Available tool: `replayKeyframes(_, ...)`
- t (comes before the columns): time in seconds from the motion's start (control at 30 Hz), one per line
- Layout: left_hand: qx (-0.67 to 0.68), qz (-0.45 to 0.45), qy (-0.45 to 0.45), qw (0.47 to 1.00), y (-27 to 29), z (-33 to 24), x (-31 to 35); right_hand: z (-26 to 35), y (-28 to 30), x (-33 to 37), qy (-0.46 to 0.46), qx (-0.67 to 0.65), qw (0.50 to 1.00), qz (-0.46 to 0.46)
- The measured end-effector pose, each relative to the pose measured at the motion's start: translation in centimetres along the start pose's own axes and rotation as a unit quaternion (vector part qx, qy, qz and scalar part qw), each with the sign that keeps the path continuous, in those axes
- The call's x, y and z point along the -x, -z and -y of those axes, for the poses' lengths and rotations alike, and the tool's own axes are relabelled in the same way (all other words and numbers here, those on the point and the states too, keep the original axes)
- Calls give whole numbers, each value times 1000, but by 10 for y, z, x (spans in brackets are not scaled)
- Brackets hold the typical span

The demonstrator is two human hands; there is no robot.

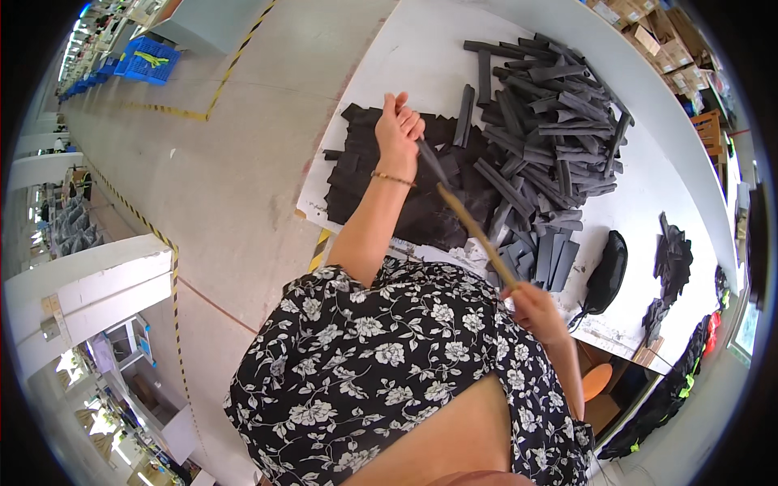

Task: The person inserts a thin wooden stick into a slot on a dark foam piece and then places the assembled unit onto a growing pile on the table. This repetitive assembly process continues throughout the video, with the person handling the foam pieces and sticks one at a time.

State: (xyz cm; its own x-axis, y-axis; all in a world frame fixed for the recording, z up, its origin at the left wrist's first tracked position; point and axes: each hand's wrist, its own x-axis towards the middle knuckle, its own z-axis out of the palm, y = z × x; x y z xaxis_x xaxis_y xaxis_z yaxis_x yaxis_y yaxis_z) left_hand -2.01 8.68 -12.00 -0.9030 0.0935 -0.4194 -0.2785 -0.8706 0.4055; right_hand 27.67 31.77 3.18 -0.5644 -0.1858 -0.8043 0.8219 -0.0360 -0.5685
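Observation:
My left hand (399, 134) is closed above the table, with a dark grey narrow fabric-like piece (433, 163) running from its fingers toward me. In my closed right hand (535, 312), near the front edge, is a thin wooden stick (476, 231). The stick slants up and left, and its far tip meets the near end of the grey piece; whether it goes inside cannot be made out. Beneath both hangs a spread of flat black pieces (365, 190) on the table. To its right lies a large heap of dark grey rolled tubes (567, 121).
The white table (640, 243) also carries flat grey strips (555, 259), a black pouch-like object (606, 271) and a dark scrap pile (673, 259). A white wall edges its right side. On the left, yellow-black tape (174, 283) marks the floor, and a blue crate (147, 61) stands farther off.

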Motion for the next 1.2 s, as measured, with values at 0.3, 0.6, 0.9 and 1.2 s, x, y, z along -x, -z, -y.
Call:
replayKeyframes(0.3,105,-112,127,980,-4,73,17,51,-16,-85,368,178,898,-162)
replayKeyframes(0.6,4,-104,101,989,-1,77,38,56,-40,-113,349,47,930,-103)
replayKeyframes(0.9,-297,263,-71,915,-53,51,85,77,-18,-103,390,-208,888,-131)
replayKeyframes(1.2,-626,426,154,635,17,62,141,93,28,-111,471,-273,797,-262)
